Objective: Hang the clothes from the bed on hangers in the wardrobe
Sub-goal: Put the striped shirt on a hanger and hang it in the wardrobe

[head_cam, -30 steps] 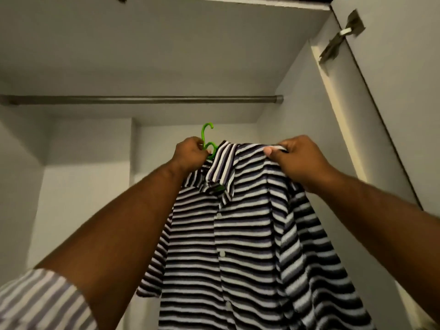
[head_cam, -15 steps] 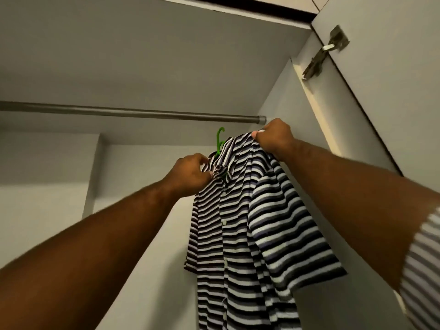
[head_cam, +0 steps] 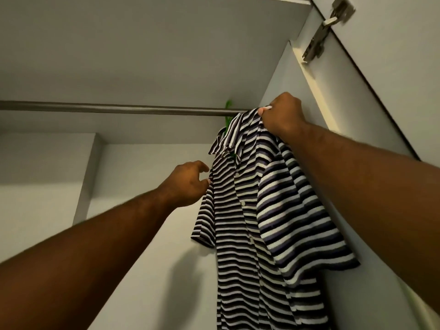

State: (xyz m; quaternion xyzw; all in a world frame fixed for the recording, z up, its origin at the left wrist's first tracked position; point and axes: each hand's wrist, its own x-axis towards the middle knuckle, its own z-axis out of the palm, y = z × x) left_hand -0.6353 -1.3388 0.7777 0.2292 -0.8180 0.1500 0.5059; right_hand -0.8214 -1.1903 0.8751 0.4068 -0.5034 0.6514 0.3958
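Note:
A black, white and purple striped shirt hangs on a green hanger. The hanger's hook shows above and below the metal rail, close to the rail's right end. My right hand grips the shirt's shoulder at rail height, right by the wardrobe's side wall. My left hand is lower, at the shirt's other shoulder, fingers loosely spread, fingertips at the fabric's edge and holding nothing. Most of the hanger is hidden under the collar.
The rail runs bare to the left. The wardrobe's top panel is just above it. A metal hinge and the open door are at the upper right. An inner partition stands at the left.
The shirt and hanger rose to the rail and moved right. My left hand let go of the collar and dropped to the shirt's shoulder; my right hand kept its grip.

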